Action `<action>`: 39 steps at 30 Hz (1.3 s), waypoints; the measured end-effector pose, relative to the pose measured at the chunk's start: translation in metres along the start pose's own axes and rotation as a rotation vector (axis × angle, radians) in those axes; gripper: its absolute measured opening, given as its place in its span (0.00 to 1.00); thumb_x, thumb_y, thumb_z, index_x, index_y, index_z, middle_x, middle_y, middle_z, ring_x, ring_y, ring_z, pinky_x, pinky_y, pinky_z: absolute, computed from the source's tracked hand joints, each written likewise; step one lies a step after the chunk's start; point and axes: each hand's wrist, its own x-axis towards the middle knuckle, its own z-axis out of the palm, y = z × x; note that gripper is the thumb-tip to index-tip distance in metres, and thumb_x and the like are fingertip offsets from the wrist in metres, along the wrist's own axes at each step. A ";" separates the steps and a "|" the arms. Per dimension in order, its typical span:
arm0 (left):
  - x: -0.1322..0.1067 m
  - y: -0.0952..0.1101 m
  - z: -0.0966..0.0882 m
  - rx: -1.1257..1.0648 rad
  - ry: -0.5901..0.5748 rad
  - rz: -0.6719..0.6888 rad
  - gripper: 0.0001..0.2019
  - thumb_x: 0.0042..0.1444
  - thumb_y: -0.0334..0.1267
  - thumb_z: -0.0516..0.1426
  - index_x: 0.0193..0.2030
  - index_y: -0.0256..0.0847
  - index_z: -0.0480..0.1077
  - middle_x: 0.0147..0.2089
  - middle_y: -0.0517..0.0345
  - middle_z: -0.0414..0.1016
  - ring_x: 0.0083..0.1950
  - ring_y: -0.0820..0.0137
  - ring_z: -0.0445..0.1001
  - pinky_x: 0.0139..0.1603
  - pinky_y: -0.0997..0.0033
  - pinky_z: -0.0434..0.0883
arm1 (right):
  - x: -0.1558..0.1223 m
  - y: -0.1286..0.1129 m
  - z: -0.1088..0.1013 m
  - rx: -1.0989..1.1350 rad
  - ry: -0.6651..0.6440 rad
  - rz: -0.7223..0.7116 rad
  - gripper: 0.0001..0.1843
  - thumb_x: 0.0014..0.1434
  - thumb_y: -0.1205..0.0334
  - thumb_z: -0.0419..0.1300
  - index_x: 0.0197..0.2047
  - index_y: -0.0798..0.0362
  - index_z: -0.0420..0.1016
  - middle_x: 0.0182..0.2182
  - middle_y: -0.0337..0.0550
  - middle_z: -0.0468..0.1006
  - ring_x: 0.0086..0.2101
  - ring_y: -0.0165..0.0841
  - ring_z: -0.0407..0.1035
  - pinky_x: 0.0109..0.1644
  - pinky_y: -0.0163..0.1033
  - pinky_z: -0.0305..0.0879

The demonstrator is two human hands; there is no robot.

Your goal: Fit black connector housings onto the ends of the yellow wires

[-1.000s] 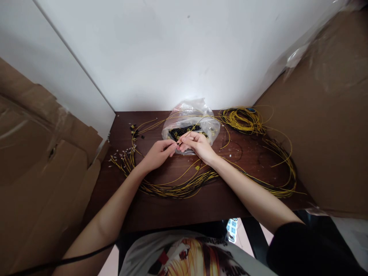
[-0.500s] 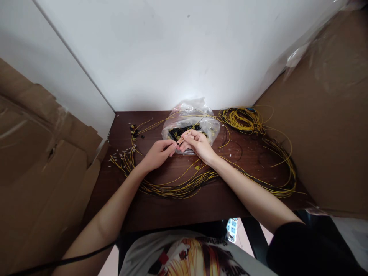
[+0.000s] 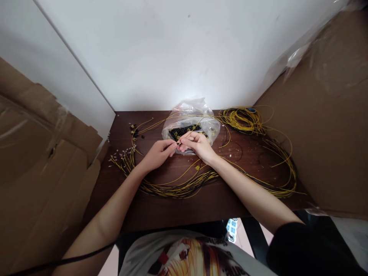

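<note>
Over the front of a clear plastic bag [image 3: 188, 109], my two hands meet at the fingertips. My left hand [image 3: 159, 153] pinches a small black piece [image 3: 178, 143], mostly hidden by the fingers. Between thumb and fingers my right hand [image 3: 198, 145] grips a thin wire [image 3: 189, 134], its end at the black piece. Inside the bag lie many small black and yellow parts [image 3: 184, 131]. Below my hands, a long bundle of yellow and black wires [image 3: 178, 190] curves across the brown table [image 3: 172, 214], with small white ends [image 3: 123, 153] fanned out at its left.
A coil of yellow wire [image 3: 243, 120] lies at the back right. Several loose black and yellow parts [image 3: 133, 130] sit at the back left, and one yellow part [image 3: 197, 168] lies near the bundle. Cardboard [image 3: 43, 165] stands on the left, a cardboard box [image 3: 324, 126] on the right.
My right fingertips have slid a little left along the wire, closer to my left fingertips. My left hand has hardly moved.
</note>
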 end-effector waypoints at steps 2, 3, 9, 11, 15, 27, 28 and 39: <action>0.000 0.000 0.000 0.001 0.003 0.001 0.17 0.59 0.40 0.46 0.21 0.37 0.59 0.21 0.63 0.59 0.25 0.76 0.57 0.29 0.76 0.56 | 0.000 0.001 0.000 0.015 -0.002 0.002 0.14 0.46 0.56 0.67 0.30 0.58 0.72 0.24 0.41 0.78 0.25 0.28 0.73 0.31 0.34 0.71; 0.000 0.000 0.000 0.002 0.005 0.003 0.17 0.59 0.40 0.46 0.21 0.37 0.59 0.21 0.63 0.59 0.25 0.76 0.57 0.29 0.76 0.56 | 0.001 0.001 0.000 0.019 0.000 0.003 0.14 0.46 0.56 0.67 0.30 0.58 0.72 0.25 0.41 0.78 0.25 0.28 0.73 0.31 0.34 0.71; 0.000 0.000 0.002 0.013 0.028 -0.001 0.17 0.59 0.41 0.46 0.21 0.37 0.59 0.21 0.64 0.59 0.25 0.76 0.57 0.29 0.76 0.56 | 0.000 0.000 0.001 0.017 0.026 0.010 0.15 0.46 0.55 0.67 0.30 0.57 0.71 0.25 0.40 0.77 0.25 0.27 0.72 0.31 0.34 0.71; 0.000 0.002 0.002 0.015 0.044 -0.001 0.16 0.58 0.40 0.47 0.21 0.37 0.59 0.21 0.64 0.58 0.25 0.77 0.57 0.28 0.77 0.55 | 0.000 0.000 0.001 0.017 0.035 0.014 0.14 0.45 0.56 0.67 0.30 0.57 0.71 0.25 0.40 0.77 0.25 0.27 0.72 0.31 0.34 0.71; -0.001 0.005 0.003 0.022 0.065 0.004 0.15 0.58 0.39 0.47 0.21 0.36 0.62 0.20 0.65 0.59 0.25 0.77 0.57 0.28 0.77 0.56 | 0.000 0.000 0.001 0.025 0.037 0.014 0.14 0.45 0.57 0.67 0.30 0.58 0.72 0.25 0.40 0.77 0.25 0.27 0.72 0.31 0.34 0.71; -0.004 0.000 0.007 0.296 0.270 0.042 0.13 0.58 0.41 0.51 0.40 0.37 0.72 0.27 0.60 0.70 0.27 0.73 0.65 0.30 0.75 0.59 | -0.001 -0.001 0.001 0.010 0.042 -0.004 0.13 0.45 0.57 0.67 0.30 0.58 0.72 0.28 0.41 0.77 0.26 0.27 0.72 0.34 0.34 0.71; -0.004 -0.001 0.007 0.317 0.293 0.040 0.12 0.58 0.42 0.51 0.40 0.38 0.72 0.25 0.61 0.67 0.25 0.74 0.63 0.29 0.75 0.57 | -0.001 -0.001 0.001 0.009 0.042 -0.005 0.13 0.45 0.57 0.67 0.30 0.58 0.72 0.27 0.41 0.77 0.26 0.27 0.72 0.34 0.34 0.71; -0.006 -0.001 0.005 0.407 0.297 0.180 0.11 0.58 0.43 0.53 0.34 0.37 0.70 0.25 0.61 0.63 0.26 0.75 0.61 0.29 0.75 0.58 | -0.001 0.001 0.000 0.000 0.026 0.007 0.13 0.45 0.57 0.67 0.31 0.57 0.73 0.24 0.39 0.77 0.25 0.27 0.71 0.33 0.34 0.70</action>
